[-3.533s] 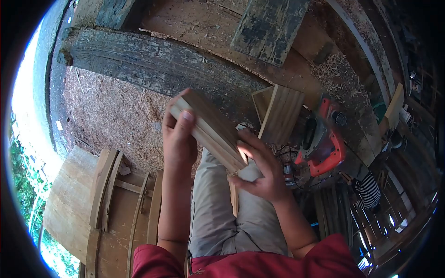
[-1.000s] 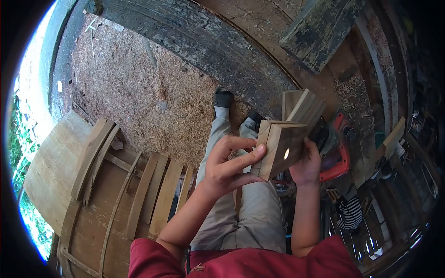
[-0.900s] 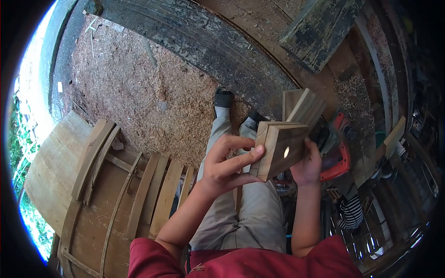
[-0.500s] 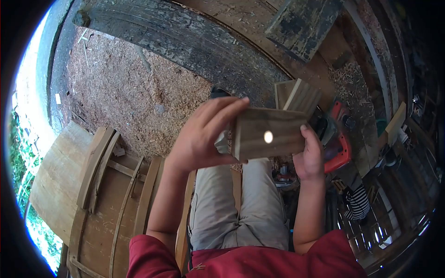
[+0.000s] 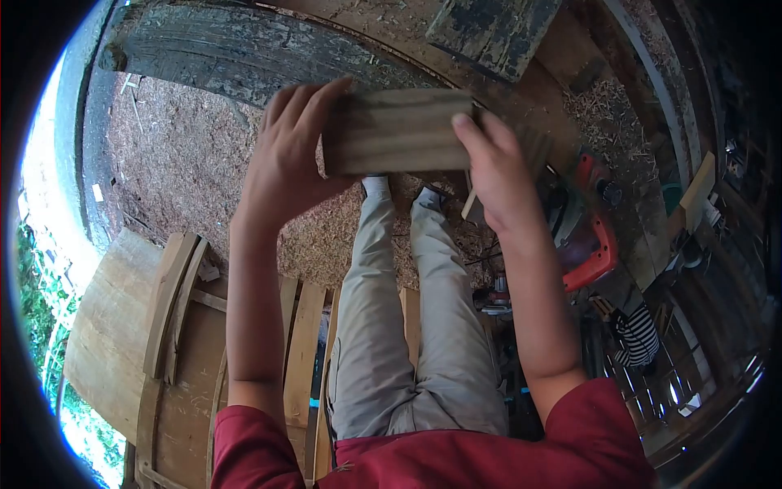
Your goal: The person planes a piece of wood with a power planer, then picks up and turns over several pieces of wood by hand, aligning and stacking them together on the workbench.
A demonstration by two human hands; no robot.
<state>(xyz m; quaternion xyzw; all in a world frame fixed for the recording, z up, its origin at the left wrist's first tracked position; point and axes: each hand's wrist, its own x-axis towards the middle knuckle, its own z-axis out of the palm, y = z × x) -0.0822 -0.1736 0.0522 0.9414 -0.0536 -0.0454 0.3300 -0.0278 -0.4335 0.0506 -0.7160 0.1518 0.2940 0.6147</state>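
A rectangular wooden piece [image 5: 399, 132] with grey-brown grain is held up between my hands, above the lower legs. My left hand [image 5: 295, 147] grips its left end, fingers over the top edge and thumb low. At the right end, my right hand [image 5: 491, 159] holds it with the thumb on the near face. Behind the right hand, another wooden piece [image 5: 533, 151] is partly hidden. The far side of the held piece is out of sight.
A weathered plank [image 5: 220, 49] crosses the back over sawdust [image 5: 179, 155]. A red power tool [image 5: 601, 254] sits at the right. Curved wooden parts [image 5: 175, 301] lie at the lower left. A worn board [image 5: 493, 33] is at the top, and striped cloth [image 5: 639, 336] at the lower right.
Both hands have moved up and to the left with the wooden piece, farther from the body. The lower legs and feet now show beneath it.
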